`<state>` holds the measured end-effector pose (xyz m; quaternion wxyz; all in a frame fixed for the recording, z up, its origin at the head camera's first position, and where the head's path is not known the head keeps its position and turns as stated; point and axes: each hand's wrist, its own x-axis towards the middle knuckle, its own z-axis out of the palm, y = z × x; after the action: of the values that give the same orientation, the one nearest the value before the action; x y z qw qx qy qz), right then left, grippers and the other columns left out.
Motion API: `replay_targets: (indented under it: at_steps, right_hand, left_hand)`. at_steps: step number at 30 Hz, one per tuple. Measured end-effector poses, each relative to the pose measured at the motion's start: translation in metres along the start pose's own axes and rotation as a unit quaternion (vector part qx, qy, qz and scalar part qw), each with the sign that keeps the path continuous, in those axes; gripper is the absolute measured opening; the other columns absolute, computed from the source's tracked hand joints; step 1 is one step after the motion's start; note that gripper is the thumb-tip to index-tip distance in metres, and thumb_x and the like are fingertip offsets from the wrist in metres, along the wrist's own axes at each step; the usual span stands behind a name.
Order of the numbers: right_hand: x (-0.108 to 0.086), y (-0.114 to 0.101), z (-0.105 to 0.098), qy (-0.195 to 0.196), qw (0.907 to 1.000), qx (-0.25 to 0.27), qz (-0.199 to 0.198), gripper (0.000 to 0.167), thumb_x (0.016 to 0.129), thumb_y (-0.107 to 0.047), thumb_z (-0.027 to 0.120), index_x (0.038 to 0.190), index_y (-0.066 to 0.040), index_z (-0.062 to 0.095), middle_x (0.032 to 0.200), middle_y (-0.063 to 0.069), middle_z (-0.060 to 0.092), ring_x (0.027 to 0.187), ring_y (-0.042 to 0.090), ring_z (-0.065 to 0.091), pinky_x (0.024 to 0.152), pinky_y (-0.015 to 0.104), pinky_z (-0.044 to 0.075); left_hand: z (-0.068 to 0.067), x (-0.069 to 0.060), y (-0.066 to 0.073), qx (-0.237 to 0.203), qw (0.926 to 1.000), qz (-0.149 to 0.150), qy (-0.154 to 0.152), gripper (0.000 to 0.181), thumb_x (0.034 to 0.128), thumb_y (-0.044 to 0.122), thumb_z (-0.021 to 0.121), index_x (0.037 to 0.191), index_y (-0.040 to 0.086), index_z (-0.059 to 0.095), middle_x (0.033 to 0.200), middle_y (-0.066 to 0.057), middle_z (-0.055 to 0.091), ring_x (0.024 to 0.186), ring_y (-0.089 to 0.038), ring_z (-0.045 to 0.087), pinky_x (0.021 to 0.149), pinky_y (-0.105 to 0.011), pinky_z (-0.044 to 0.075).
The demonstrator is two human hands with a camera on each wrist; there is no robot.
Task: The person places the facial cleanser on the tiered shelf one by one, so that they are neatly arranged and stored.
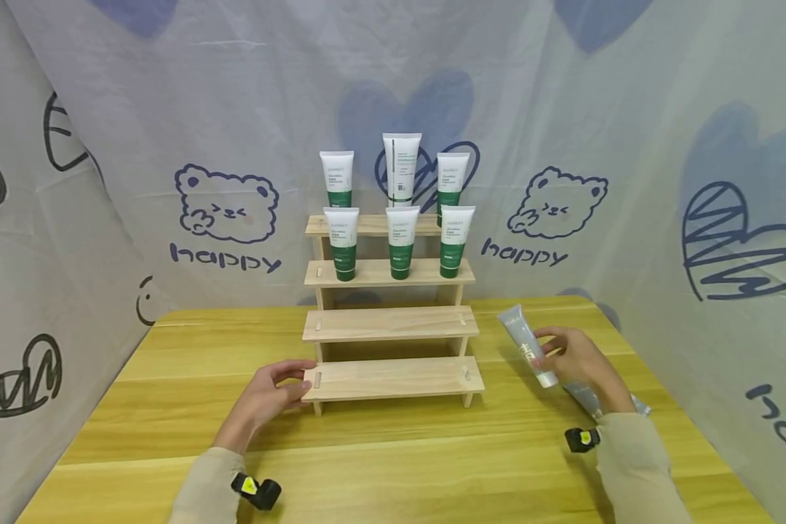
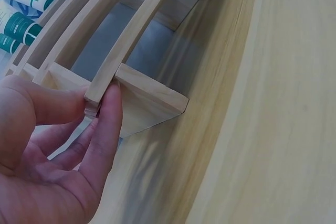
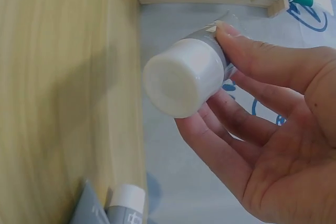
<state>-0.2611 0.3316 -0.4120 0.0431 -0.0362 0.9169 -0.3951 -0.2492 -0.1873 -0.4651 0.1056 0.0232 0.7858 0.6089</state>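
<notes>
A wooden tiered display rack [image 1: 393, 324] stands in the middle of the table. My left hand [image 1: 271, 397] pinches the left end of its lowest shelf [image 2: 121, 51] between thumb and fingers. To the right of the rack, my right hand [image 1: 573, 356] holds a grey squeeze tube [image 1: 524, 338] above the table, tilted with its white cap [image 3: 184, 80] down. More grey tubes [image 1: 586, 399] lie on the table beneath that hand, partly hidden by it; one with a white cap [image 3: 128, 198] shows in the right wrist view.
Three white-and-green tubes [image 1: 401, 244] stand on the second shelf from the top. On the top shelf are two similar tubes [image 1: 337, 175] and a taller white tube [image 1: 402, 171]. A printed cloth [image 1: 229, 109] hangs behind and beside the wooden table [image 1: 393, 466].
</notes>
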Motion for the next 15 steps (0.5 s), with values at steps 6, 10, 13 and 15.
replay_targets:
  at_steps: [6, 10, 13, 15]
  right_hand:
    - [0.002, -0.011, -0.002, 0.01, 0.9997, 0.01, -0.021, 0.059, 0.087, -0.005, 0.08, 0.139, 0.008, 0.054, 0.114, 0.031, 0.068, 0.09, 0.024, 0.068, 0.072, 0.031, 0.062]
    - [0.004, -0.02, -0.004, 0.017, 0.9995, 0.017, -0.021, 0.061, 0.089, -0.008, 0.079, 0.142, 0.006, 0.054, 0.119, 0.03, 0.067, 0.094, 0.024, 0.068, 0.075, 0.03, 0.062]
    - [0.006, -0.028, -0.004, 0.026, 0.9992, 0.024, -0.017, 0.062, 0.09, -0.01, 0.079, 0.145, 0.002, 0.053, 0.123, 0.029, 0.066, 0.099, 0.027, 0.067, 0.078, 0.03, 0.061]
    - [0.008, -0.033, -0.004, 0.032, 0.9989, 0.027, -0.019, 0.063, 0.09, -0.012, 0.08, 0.145, 0.001, 0.053, 0.125, 0.029, 0.065, 0.103, 0.03, 0.066, 0.079, 0.03, 0.06]
  left_hand:
    - [0.0, 0.001, 0.001, 0.0, 1.0, -0.002, 0.002, 0.043, 0.0988, 0.005, 0.065, 0.141, 0.001, 0.06, 0.131, -0.021, 0.055, 0.091, -0.015, 0.064, 0.081, -0.027, 0.065]
    - [0.001, 0.001, 0.0, -0.003, 1.0, 0.0, 0.002, 0.042, 0.0987, 0.004, 0.065, 0.141, 0.0, 0.059, 0.13, -0.021, 0.055, 0.091, -0.015, 0.064, 0.081, -0.028, 0.065]
    - [0.001, 0.002, -0.001, -0.004, 1.0, 0.002, 0.001, 0.042, 0.0987, 0.003, 0.064, 0.14, -0.001, 0.059, 0.129, -0.021, 0.055, 0.091, -0.015, 0.064, 0.081, -0.028, 0.065]
    - [0.001, 0.002, -0.001, -0.005, 1.0, 0.002, 0.0, 0.042, 0.0989, 0.003, 0.064, 0.141, -0.001, 0.059, 0.128, -0.02, 0.055, 0.091, -0.015, 0.064, 0.081, -0.028, 0.065]
